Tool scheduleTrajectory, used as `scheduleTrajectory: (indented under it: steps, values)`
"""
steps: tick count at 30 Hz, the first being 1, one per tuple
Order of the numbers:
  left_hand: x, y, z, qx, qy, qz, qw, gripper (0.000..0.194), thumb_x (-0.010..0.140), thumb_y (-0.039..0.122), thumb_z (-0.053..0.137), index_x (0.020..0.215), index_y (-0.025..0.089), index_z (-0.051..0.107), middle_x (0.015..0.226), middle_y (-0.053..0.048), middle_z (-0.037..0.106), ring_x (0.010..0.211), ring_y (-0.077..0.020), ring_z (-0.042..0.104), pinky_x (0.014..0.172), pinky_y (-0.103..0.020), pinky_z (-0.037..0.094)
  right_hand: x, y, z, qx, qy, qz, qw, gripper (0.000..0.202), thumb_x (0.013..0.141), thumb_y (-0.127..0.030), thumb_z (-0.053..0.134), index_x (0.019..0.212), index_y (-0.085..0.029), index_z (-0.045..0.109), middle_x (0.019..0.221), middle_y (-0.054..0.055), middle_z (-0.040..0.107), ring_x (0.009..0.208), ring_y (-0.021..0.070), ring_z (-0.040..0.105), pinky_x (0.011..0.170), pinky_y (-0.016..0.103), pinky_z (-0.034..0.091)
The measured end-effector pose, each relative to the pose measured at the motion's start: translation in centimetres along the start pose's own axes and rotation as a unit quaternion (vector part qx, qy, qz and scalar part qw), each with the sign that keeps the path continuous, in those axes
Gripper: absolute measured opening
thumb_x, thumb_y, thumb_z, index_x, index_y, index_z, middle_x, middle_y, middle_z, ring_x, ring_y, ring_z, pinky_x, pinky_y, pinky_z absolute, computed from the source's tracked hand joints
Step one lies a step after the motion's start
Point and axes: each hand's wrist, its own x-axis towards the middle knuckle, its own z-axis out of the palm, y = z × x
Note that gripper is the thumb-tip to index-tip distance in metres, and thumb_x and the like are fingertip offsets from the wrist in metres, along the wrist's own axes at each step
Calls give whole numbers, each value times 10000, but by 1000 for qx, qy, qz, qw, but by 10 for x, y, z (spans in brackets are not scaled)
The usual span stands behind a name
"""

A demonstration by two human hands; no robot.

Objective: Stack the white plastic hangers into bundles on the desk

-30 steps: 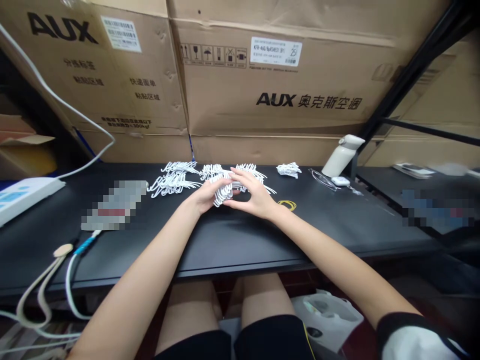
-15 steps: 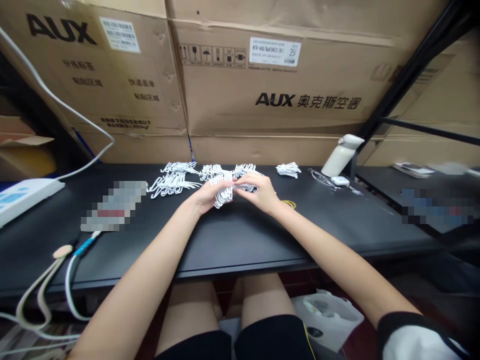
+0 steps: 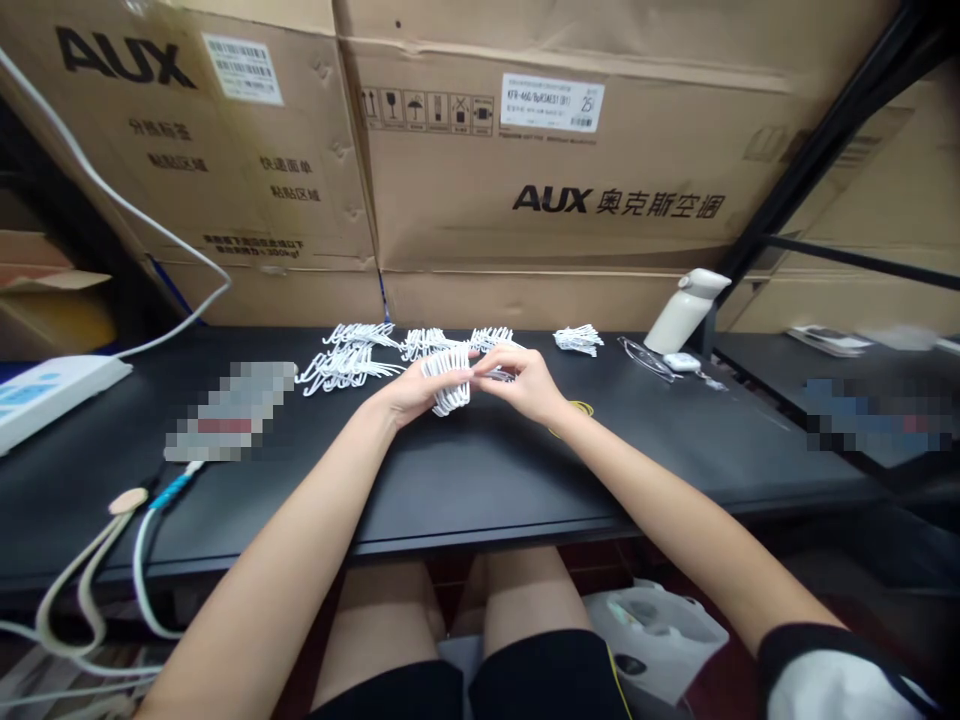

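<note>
My left hand (image 3: 411, 394) is wrapped round a bundle of white wire hooks (image 3: 450, 390), its thumb lying across the front. My right hand (image 3: 521, 382) is closed in a pinch at the right end of the same bundle, where the thin ends of the hooks show between thumb and fingers. Just behind my hands lie more piles of white hooks (image 3: 352, 358), in several groups along the back of the black table (image 3: 480, 480). Yellow rubber bands (image 3: 579, 410) lie beside my right wrist, partly hidden by it.
Another pile of hooks (image 3: 578, 340) lies at the back right, near a white bottle (image 3: 686, 310) and a small white case (image 3: 681, 362). A blurred-out flat device (image 3: 236, 410) with a cable and a power strip (image 3: 60, 395) are at left. Large cardboard boxes (image 3: 570, 240) stand behind.
The held bundle has turned slightly, so more of the hooks' row faces me, and my left thumb has shifted to the right across it. Both hands stay in nearly the same place.
</note>
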Motion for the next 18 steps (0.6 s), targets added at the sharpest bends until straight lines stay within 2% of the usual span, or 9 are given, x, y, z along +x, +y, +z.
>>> scheduleTrajectory:
  steps: [5, 8, 11, 14, 18]
  values:
    - [-1, 3, 1, 12, 5, 10, 1000, 574, 645, 284, 822, 1186, 187, 660, 1073, -87, 721, 941, -217, 674, 844, -303, 502, -1, 0, -1, -21, -4, 8, 1000, 63, 756, -237, 692, 785, -183, 701, 819, 46, 682, 842, 190, 644, 698, 295, 509]
    - [1, 2, 1, 8, -1, 17, 1000, 506, 655, 281, 819, 1132, 175, 690, 1087, -87, 718, 989, -217, 658, 871, -292, 489, -1, 1, 0, -32, -8, -5, 999, 69, 756, -187, 668, 816, -178, 700, 841, 46, 687, 850, 187, 646, 701, 287, 502]
    - [2, 0, -1, 5, 0, 17, 1000, 482, 656, 289, 819, 1110, 179, 703, 1098, -86, 716, 1010, -217, 650, 899, -295, 478, -1, 1, 0, -42, -8, -12, 999, 76, 748, -165, 665, 818, -173, 695, 847, 51, 692, 939, 207, 655, 740, 288, 507]
    - [3, -2, -2, 9, 5, 8, 1000, 461, 662, 300, 815, 1096, 185, 710, 1051, -74, 730, 957, -201, 664, 884, -293, 482, -2, 1, 1, -40, -10, -29, 999, 76, 748, -154, 672, 818, -166, 697, 863, 62, 695, 996, 221, 661, 809, 302, 510]
    - [2, -1, 0, 13, 15, -12, 1000, 441, 660, 314, 813, 1068, 175, 720, 974, -71, 743, 859, -188, 679, 836, -299, 503, -3, 3, 2, -36, -18, -40, 998, 36, 762, -163, 681, 787, -172, 706, 857, 73, 700, 943, 218, 682, 833, 321, 517]
